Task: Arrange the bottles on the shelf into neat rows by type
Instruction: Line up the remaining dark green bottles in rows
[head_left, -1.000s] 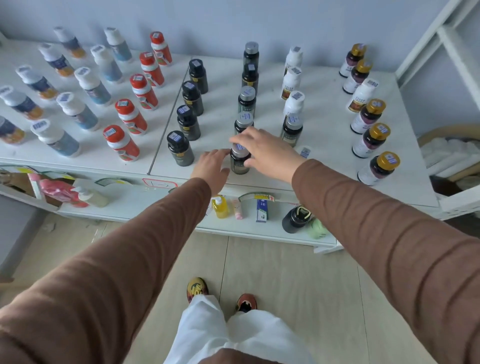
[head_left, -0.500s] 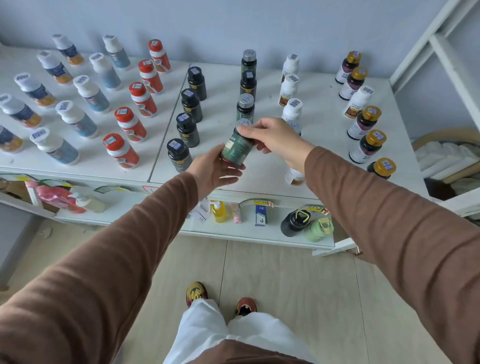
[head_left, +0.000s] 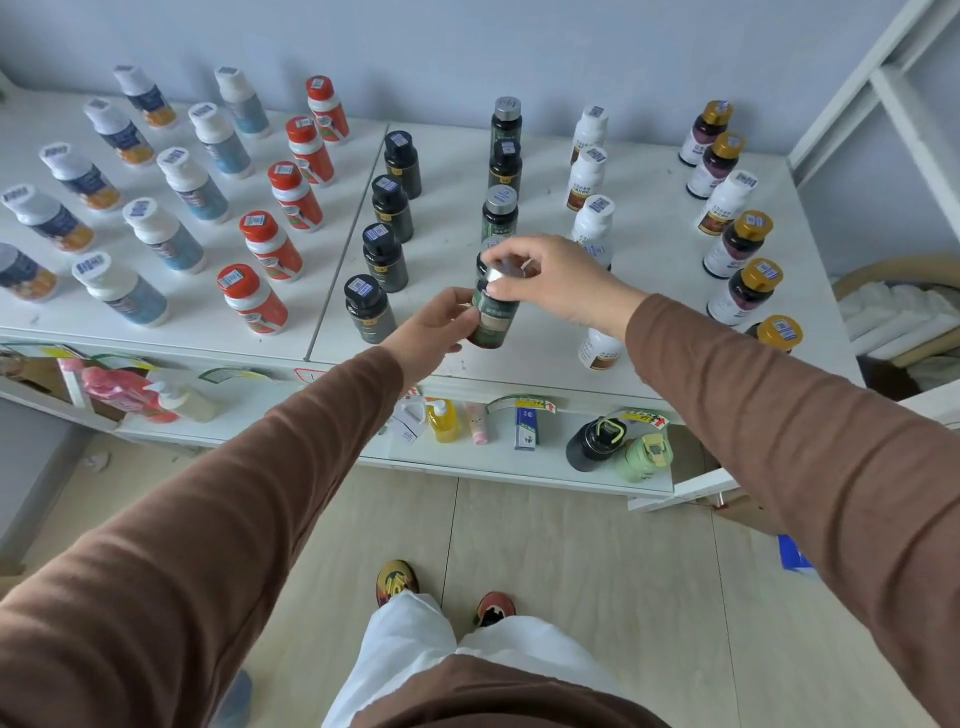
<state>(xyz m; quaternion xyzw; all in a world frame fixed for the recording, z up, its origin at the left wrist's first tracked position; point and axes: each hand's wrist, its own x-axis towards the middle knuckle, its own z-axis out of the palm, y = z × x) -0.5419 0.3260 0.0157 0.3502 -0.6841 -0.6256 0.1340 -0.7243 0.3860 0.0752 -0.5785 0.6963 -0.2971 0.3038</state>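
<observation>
Moved since half a second ago: green bottle (head_left: 492, 318) has gone from tilted between my palms to nearly upright, lower and closer to the shelf (head_left: 649, 291); I cannot tell whether its base has touched down.
Right hand (head_left: 553, 280): fingertips pinched on the silver cap from above and from the right.
Left hand (head_left: 435, 332): fingers cupped against the bottle's left side at label height, steadying it.
Hands together: both clamped on the one bottle, close, with the bottle between them.
Bottle's place: front of the silver-capped dark column (head_left: 501, 171), near the shelf's front edge.
Long axis: about vertical, cap up, leaning a little toward me.
Key relation: the column runs straight away from me behind the bottle, so I judge the bottle must settle in line with it, in the front slot.
Nearer hand: right one sits on top and would guide the last drop; left only braces.
Room left: black-capped column (head_left: 387, 223) stands beside my left knuckles, well clear.
Room right: white-capped column (head_left: 589, 171) is just behind my right hand, and one white bottle (head_left: 600, 351) is partly hidden under my right wrist, so that is the tight side.
Front edge: close below the bottle, little slack toward me.
Further out: red-capped row (head_left: 280, 208) and gold-capped row (head_left: 737, 218) look sorted, though one white bottle sits among the gold caps.
</observation>
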